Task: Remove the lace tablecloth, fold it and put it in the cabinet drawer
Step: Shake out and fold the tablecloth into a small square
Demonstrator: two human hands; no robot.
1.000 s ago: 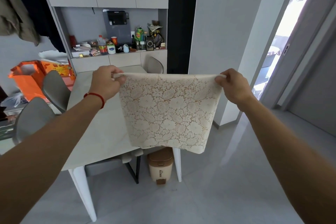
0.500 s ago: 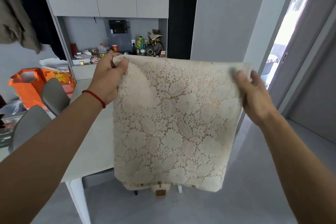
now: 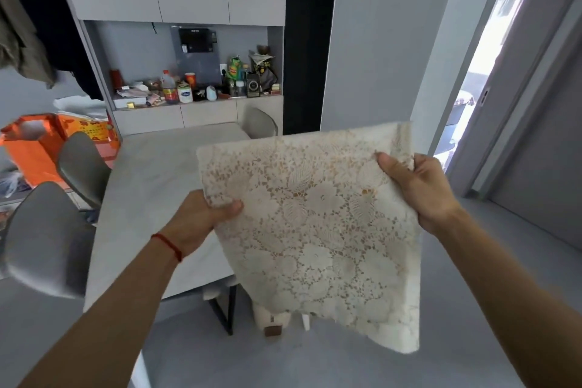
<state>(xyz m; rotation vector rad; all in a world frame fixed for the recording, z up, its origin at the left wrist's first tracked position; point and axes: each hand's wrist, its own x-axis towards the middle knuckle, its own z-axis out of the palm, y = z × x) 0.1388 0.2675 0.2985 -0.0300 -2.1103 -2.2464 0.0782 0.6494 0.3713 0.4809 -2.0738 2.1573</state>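
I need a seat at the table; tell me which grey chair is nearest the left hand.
The middle chair on the table's left side, in front of the orange bag, lies closest to the left hand.

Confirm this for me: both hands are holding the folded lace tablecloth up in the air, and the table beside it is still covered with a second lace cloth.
Not quite. The left hand and right hand do hold the folded lace tablecloth up, but the head view shows the table bare, with no second cloth on it.
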